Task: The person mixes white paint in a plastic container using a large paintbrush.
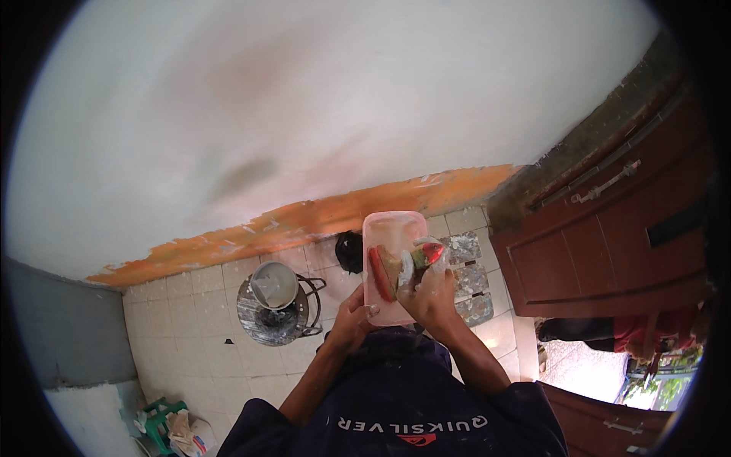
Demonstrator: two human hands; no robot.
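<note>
My left hand [352, 320] grips the lower left edge of a pink plastic tray [384, 308], held above the tiled floor in front of me. A long red object [381, 278] with a tan part beside it lies in the tray. My right hand [426, 293], over the tray's right side, is closed on a red-and-green tool [430, 253] smeared with whitish material. What kind of tool it is I cannot make out.
A white wall [320, 99] with an orange band ahead; round stool [255, 320] bearing a bucket [274, 278]; black bag [349, 247]; spattered stepped object [474, 308] right; brown door [579, 259]; person in red [651, 324] outside; green plastic item [160, 415] lower left.
</note>
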